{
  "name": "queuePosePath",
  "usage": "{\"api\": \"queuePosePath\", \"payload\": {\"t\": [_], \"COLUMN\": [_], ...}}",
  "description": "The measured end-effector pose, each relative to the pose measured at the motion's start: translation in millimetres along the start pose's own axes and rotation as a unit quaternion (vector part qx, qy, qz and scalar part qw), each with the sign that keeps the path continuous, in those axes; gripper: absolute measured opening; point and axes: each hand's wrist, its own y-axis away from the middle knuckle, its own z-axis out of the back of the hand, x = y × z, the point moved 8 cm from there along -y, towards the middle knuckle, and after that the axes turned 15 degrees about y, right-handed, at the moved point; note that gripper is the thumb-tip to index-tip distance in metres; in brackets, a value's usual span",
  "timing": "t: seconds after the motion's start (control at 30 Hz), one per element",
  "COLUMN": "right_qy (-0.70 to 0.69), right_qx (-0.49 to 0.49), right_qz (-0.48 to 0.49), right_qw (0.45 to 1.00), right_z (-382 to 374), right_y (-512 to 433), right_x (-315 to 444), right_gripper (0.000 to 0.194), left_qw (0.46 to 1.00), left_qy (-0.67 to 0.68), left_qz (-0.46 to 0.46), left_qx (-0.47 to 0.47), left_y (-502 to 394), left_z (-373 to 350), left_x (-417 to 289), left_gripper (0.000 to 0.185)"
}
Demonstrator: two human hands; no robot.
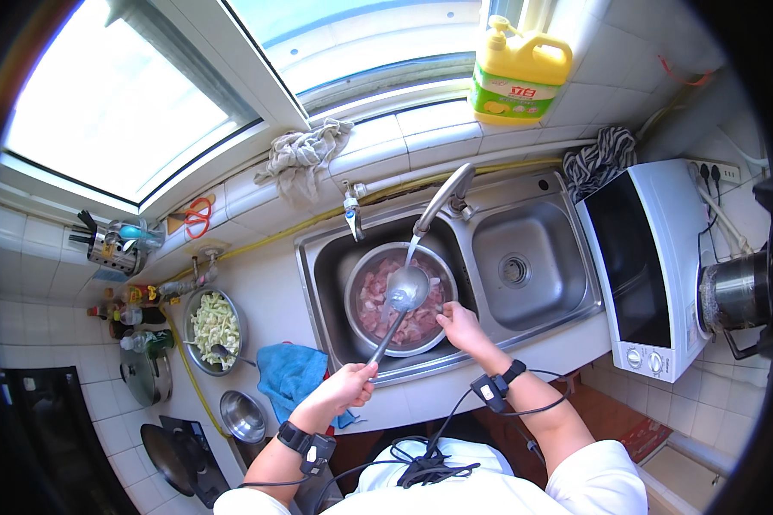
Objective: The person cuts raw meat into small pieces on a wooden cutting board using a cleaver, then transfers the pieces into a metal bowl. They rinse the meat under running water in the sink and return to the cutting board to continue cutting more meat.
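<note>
My left hand (346,389) grips the handle of a metal ladle (408,287), whose bowl is under the stream from the faucet (443,198). Below the ladle, a steel basin (353,322) sits in the left bowl of the sink, holding pieces of raw pink meat (430,315) in water. At the basin's right rim is my right hand (462,327), its fingers curled with the thumb and fingertips at the edge. Whether those fingertips pinch the rim or only touch it is unclear.
Right of the basin lies the second sink bowl (531,283), then a white microwave (673,270). On the left counter are a blue cloth (291,380), a bowl of chopped cauliflower (214,325) and a small steel bowl (243,416). A yellow detergent jug (520,77) stands on the sill.
</note>
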Motion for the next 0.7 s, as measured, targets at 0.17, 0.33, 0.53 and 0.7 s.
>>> {"api": "queuePosePath", "payload": {"t": [0.17, 0.33, 0.53, 0.7], "right_qy": [-0.355, -0.481, -0.414, -0.313], "right_qx": [0.233, 0.254, 0.206, 0.187], "right_qz": [-0.128, -0.081, -0.115, -0.075], "right_qw": [0.896, 0.835, 0.879, 0.928], "right_z": [-64.8, -59.9, -32.3, -10.2], "right_y": [20.9, 11.7, -3.0, 4.7], "right_x": [30.2, 71.5, 62.7, 48.9], "right_gripper": [0.043, 0.023, 0.019, 0.026], "left_qw": [0.845, 0.805, 0.963, 0.933], "left_qy": [0.424, 0.420, -0.136, 0.105], "left_qz": [0.191, 0.124, -0.225, -0.323], "left_qx": [0.265, 0.401, 0.055, 0.117], "left_y": [-11.9, -33.7, -100.1, -128.2], "left_z": [-62.1, -99.8, -30.8, -63.4], "left_x": [24.7, 24.4, -57.5, -122.9], "left_gripper": [0.038, 0.041, 0.042, 0.053]}}
